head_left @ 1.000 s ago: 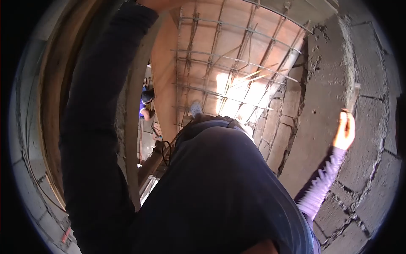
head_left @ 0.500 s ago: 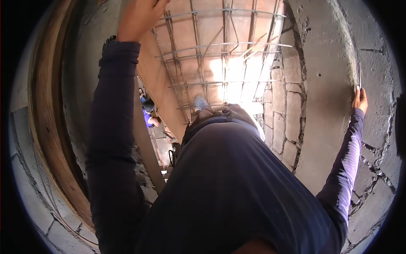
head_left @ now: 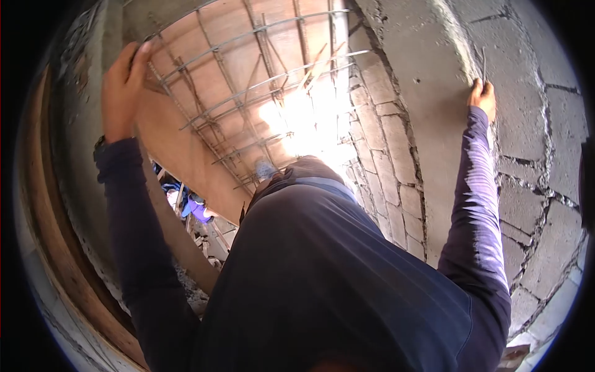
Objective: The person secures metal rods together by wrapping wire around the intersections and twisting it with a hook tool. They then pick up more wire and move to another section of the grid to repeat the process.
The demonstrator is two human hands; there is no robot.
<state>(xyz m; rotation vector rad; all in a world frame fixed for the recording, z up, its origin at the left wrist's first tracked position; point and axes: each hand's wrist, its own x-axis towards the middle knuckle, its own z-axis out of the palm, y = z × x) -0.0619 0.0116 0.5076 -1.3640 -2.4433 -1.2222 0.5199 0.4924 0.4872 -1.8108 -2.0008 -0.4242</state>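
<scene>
Thin rod (head_left: pixel 484 60) jutted from my right hand's (head_left: pixel 482 100) pinch beside the block wall (head_left: pixel 524 127), probably light, stiff, best gripped near its end, while my left hand (head_left: pixel 123 93), unclenched, hovered near the steel bars (head_left: pixel 215 47), contact unclear.

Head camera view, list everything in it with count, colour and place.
Steel bars: many, grey and brown, top centre
Boards: at least two, tan, behind and left of bars
Concrete face: one, grey, right of centre
Blocks: many, grey, right side
Wooden beam: one, brown, far left
Co-worker: one, purple top, left gap
Thin rod: one, grey, in right hand
Shirt: one, dark, bottom centre
Shoe: one, blue-grey, centre
Left hand: one, bare, upper left
Right hand: one, bare, upper right
</scene>
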